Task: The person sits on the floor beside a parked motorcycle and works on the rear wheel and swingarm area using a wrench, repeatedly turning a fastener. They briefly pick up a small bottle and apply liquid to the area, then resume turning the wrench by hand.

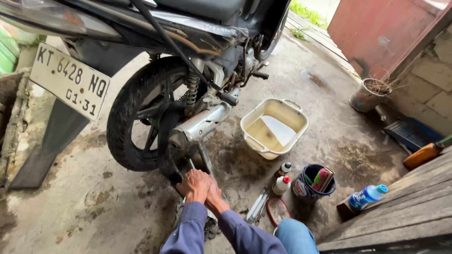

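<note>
Hands stacked low by the black spoked rear motorcycle wheel [141, 115]: left hand [194, 184] curled shut on a thin metal tool [192, 164], right hand [214, 194] behind it, fingers hidden, can't tell. If that tool slips, knuckles could hit the silver exhaust pipe [200, 126]

One motorcycle [188, 28] stands here with one rear wheel [141, 113] in sight and one number plate [69, 81]. Two hands [200, 186] press together below the wheel. On the floor sit one cream tub [274, 127], one dark bucket [313, 182] and one plant pot [367, 94] at upper right. Two small white bottles [282, 181], one clear bottle with a blue cap [367, 196] and one orange bottle [423, 155].
</note>
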### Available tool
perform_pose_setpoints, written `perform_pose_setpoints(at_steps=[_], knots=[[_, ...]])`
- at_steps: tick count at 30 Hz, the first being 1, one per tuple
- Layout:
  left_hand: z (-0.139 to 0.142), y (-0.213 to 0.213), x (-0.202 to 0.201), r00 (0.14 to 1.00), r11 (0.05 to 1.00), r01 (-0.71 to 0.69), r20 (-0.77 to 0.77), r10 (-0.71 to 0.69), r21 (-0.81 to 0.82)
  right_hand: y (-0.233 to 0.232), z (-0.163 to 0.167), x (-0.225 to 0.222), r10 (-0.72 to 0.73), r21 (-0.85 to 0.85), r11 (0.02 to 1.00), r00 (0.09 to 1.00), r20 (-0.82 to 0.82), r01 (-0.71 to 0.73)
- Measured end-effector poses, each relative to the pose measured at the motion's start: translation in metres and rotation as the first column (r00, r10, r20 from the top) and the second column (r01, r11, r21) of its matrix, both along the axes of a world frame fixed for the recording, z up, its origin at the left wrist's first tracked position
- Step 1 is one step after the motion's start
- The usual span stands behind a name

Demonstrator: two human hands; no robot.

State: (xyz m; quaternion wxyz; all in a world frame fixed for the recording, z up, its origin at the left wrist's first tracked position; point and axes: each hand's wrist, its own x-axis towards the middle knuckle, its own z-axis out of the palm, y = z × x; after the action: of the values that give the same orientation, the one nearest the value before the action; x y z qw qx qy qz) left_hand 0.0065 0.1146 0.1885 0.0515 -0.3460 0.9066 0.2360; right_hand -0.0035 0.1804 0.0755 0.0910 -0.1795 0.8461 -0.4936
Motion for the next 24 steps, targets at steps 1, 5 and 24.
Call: perform_pose_setpoints(at_steps=[1,5,24], knots=[[-0.003,0.000,0.001,1.000,1.000,-0.001,-0.004,0.001,-0.006,0.000,-0.001,0.002,-0.019,-0.003,1.000,0.999,0.039,0.019],[-0.013,-0.003,0.004,0.999,0.999,-0.011,-0.032,0.010,-0.031,0.001,0.000,0.009,-0.038,0.019,0.999,0.998,0.050,0.037],[0.011,-0.006,0.007,1.000,1.000,0.013,0.028,-0.013,0.015,0.001,0.021,0.011,-0.060,0.107,0.993,0.992,0.114,0.048]])
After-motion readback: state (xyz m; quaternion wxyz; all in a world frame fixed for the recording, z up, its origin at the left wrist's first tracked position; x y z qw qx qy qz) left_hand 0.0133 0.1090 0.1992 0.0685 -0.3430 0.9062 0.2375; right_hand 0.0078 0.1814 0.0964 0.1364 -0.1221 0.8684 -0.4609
